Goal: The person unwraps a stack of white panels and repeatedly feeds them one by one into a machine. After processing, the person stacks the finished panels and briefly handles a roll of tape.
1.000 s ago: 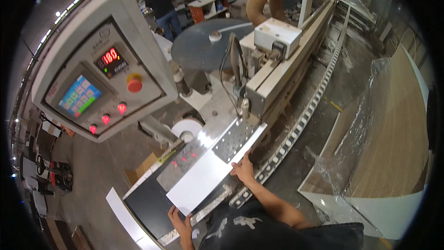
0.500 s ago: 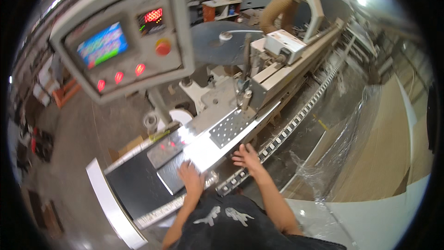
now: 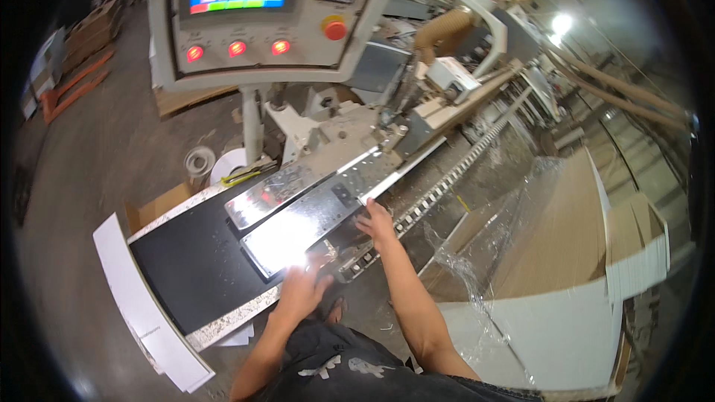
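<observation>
Workshop floor (image 3: 74,179) around metal plate (image 3: 320,205) | right hand (image 3: 377,225): fingertips at near end of white panel (image 3: 403,171), grip can't tell | left hand (image 3: 300,290): fingers spread, by plate's near end, blurred | white panel: along plate's right edge, ahead of both hands | control panel (image 3: 275,26): beyond plate, left

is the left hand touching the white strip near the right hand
Apart: the head view shows a clear gap between the left hand, by the metal plate, and the white strip, farther up.

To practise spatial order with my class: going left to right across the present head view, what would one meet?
Long white piece → left hand → right hand → clear plastic film → brown-and-white stack
</observation>
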{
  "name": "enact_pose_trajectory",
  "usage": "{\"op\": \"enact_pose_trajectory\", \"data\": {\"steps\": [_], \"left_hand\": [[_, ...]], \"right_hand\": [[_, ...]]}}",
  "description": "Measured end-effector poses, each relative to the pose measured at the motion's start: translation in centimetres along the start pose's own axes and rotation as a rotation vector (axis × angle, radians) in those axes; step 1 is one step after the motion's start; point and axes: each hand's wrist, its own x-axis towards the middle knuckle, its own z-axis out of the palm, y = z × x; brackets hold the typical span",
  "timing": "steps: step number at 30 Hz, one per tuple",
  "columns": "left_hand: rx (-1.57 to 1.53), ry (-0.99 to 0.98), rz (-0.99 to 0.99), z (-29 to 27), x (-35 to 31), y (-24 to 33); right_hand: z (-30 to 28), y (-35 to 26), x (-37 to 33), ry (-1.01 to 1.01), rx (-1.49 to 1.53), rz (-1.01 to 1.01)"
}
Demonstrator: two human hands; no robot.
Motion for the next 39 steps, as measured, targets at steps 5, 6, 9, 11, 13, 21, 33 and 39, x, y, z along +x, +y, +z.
{"op": "enact_pose_trajectory", "data": {"steps": [5, 6, 9, 11, 13, 21, 33, 39], "left_hand": [[-0.1, -0.093, 0.16, 0.6, -0.9, 4.9], [-0.101, -0.123, 0.178, 0.7, -0.7, 6.0], [-0.126, -0.215, 0.357, 3.0, 1.3, 12.5], [-0.108, -0.217, 0.52, 3.8, 3.0, 18.9], [-0.062, -0.184, 0.709, 4.3, 4.7, 25.2], [0.046, -0.089, 1.568, 16.3, 6.9, 57.8], [0.331, 0.224, 1.561, 27.1, 17.3, 82.0], [0.294, 0.418, 1.673, 26.2, 19.2, 81.5]], "right_hand": [[-6.4, 6.5, -8.6, 0.467, -0.886, -0.731], [-7.7, 7.2, -11.5, 0.385, -0.752, -0.565], [-15.8, 13.0, -19.2, 0.383, -0.58, -0.464], [-19.6, 16.7, -24.2, 0.471, -0.669, -0.474], [-21.4, 18.1, -28.8, 0.514, -0.639, -0.331], [-31.9, 31.7, -43.0, 0.78, -0.079, -0.145], [-37.9, 38.3, -56.4, 1.24, 0.205, -0.139], [-40.5, 31.1, -56.4, 1.058, 0.364, -0.32]]}}
